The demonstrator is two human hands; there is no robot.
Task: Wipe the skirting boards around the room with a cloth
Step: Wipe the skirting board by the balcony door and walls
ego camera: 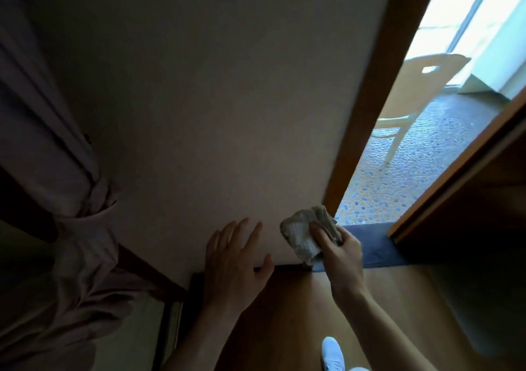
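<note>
My right hand (340,254) grips a bunched beige cloth (304,235) low against the pale wall (213,100), beside the foot of the wooden door frame (367,109). The cloth sits just above the dark skirting board (287,266), a thin strip where wall meets wooden floor. My left hand (234,259) is spread, fingers straight, its fingertips on or close to the wall left of the cloth, and it hides part of the skirting.
A tied-back curtain (57,171) hangs at the left over a dark wooden ledge (148,268). The open doorway at right shows a pebble-patterned floor (404,171) and a light wooden chair (418,91). A wooden door or cabinet (469,185) stands at far right. My white shoe (331,350) is on the floor.
</note>
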